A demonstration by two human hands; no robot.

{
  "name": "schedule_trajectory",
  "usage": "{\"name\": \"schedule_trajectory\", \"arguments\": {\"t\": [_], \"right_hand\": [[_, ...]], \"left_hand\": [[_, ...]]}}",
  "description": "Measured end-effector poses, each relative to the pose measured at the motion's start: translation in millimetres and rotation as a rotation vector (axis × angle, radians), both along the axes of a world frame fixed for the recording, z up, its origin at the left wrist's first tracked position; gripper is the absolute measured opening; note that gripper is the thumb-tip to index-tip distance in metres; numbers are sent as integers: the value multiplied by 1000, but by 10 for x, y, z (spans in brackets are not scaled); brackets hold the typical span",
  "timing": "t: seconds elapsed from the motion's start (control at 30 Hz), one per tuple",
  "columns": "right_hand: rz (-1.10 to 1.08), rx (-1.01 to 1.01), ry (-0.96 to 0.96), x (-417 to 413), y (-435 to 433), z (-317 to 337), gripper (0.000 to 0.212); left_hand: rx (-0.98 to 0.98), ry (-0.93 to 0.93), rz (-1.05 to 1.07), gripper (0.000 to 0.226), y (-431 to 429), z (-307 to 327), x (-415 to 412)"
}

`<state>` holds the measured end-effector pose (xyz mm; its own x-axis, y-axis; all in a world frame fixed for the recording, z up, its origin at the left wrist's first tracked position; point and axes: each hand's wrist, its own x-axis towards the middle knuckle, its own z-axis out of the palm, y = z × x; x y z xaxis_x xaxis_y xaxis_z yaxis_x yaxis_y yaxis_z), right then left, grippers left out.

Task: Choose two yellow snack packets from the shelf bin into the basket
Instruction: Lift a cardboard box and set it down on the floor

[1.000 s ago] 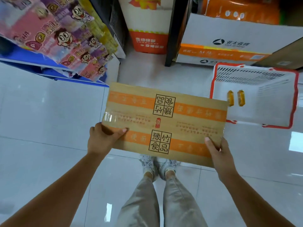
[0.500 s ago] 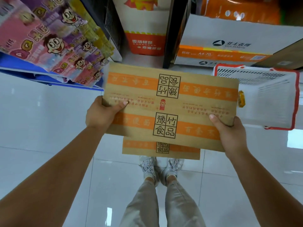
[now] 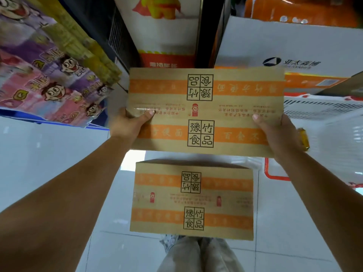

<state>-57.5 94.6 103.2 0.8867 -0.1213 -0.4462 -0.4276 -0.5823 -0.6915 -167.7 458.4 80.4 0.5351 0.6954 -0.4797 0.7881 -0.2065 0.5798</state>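
Observation:
Both my hands hold up a brown cardboard box (image 3: 206, 108) with orange stripes and black characters. My left hand (image 3: 128, 125) grips its left edge with the thumb on top, and my right hand (image 3: 275, 132) grips its right edge. A second box of the same kind (image 3: 193, 199) lies on the floor below it. The white basket with a red rim (image 3: 324, 110) stands on the floor at the right, partly hidden by the lifted box. One yellow snack packet (image 3: 303, 139) shows inside it beside my right hand.
A shelf (image 3: 51, 122) at the upper left carries pink and purple snack bags (image 3: 53, 83) and yellow packets (image 3: 88, 54). White cartons (image 3: 290, 46) and a red and white sack (image 3: 167, 36) stand at the back. My legs and shoes (image 3: 196, 252) are on the white tiled floor (image 3: 49, 150).
My hands have raised the upper box up and away from me. The second box beneath it has come fully into view. The lifted box now covers more of the basket.

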Motion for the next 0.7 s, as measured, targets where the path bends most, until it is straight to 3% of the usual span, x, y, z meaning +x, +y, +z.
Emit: {"name": "schedule_trajectory", "arguments": {"t": [0.17, 0.4, 0.6, 0.7], "right_hand": [[19, -22, -10, 94, -8, -746, 52], [79, 92, 86, 145, 79, -1363, 50], [139, -13, 132, 72, 101, -1307, 53], [127, -106, 61, -326, 23, -1091, 48]], "left_hand": [[31, 16, -28, 60, 52, -707, 196], [4, 1, 25, 77, 99, -1413, 197], [-32, -33, -55, 67, -8, -1357, 138], [-81, 34, -12, 83, -162, -1148, -355]]}}
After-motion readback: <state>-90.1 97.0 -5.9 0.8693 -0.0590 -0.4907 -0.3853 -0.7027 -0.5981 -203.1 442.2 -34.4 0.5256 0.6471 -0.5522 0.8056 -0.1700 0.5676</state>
